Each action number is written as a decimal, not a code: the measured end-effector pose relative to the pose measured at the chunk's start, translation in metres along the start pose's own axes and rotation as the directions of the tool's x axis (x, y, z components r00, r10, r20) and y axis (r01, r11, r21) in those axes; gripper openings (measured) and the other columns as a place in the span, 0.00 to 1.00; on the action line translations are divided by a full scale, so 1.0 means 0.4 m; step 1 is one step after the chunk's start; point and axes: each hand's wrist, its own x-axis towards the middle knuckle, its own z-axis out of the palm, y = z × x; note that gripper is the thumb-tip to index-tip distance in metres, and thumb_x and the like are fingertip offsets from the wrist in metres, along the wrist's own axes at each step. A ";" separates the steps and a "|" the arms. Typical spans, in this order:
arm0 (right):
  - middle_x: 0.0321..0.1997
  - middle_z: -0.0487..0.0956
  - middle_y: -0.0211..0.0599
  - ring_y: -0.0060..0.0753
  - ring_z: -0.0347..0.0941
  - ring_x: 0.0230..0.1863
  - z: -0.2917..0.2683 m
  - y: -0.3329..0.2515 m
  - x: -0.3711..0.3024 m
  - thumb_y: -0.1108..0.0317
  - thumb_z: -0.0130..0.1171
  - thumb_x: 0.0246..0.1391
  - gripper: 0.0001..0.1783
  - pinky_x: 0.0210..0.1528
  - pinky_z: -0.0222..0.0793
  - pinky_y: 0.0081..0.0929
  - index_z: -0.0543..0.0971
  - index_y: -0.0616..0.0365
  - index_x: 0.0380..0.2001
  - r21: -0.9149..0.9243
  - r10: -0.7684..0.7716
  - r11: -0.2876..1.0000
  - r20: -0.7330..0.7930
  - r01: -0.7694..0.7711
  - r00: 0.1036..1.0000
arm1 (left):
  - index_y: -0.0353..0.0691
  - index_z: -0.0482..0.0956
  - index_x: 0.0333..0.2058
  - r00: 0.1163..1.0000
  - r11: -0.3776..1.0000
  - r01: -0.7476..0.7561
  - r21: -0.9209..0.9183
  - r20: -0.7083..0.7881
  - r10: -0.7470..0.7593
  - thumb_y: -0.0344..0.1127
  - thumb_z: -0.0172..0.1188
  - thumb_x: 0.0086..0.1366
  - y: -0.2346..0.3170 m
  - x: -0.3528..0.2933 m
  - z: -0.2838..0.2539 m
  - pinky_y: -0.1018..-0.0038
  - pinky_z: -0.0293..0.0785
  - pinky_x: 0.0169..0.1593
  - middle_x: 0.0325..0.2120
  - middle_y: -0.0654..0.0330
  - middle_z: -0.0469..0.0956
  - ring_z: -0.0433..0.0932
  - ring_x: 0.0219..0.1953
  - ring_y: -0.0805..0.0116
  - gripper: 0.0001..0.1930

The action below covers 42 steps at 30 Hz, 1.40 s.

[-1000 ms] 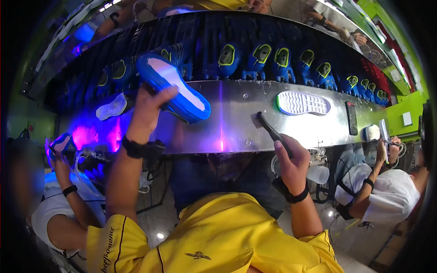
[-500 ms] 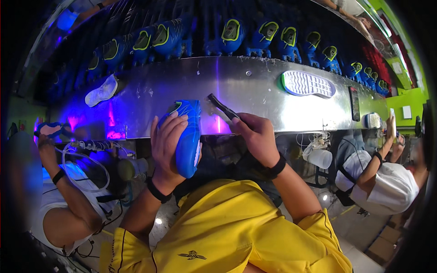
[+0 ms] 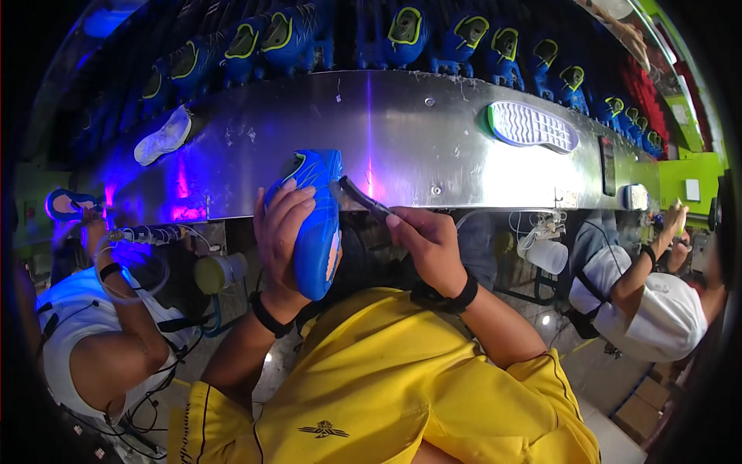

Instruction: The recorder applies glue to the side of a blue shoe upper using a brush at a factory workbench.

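Observation:
My left hand is closed around a blue shoe upper, its fingers wrapped over one side. The upper hangs over the metal bench's near edge, and a strip of its pale underside faces right. In my right hand, a slim black brush is pinched between thumb and fingers. The brush's tip is right beside the upper's right edge; whether it touches cannot be made out.
Beyond the metal bench stands a row of blue uppers with yellow-green collars. On the bench lie a white sole, another pale sole and a dark phone-like slab. White-shirted co-workers sit on both sides.
The brush has moved left and slightly down, bringing its tip to the upper's edge. My left hand keeps its hold. The left co-worker's hand and shoe piece have shifted.

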 end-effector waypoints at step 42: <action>0.28 0.79 0.42 0.30 0.74 0.24 -0.117 -0.243 -0.108 0.76 0.66 0.63 0.11 0.29 0.68 0.25 0.85 0.69 0.47 -0.479 -0.510 0.780 -0.111 0.403 0.853 | 0.36 0.73 0.58 0.975 0.978 0.199 0.065 0.088 -0.204 0.23 0.70 0.50 0.118 0.241 0.014 0.49 0.68 0.66 0.52 0.45 0.77 0.76 0.57 0.39 0.33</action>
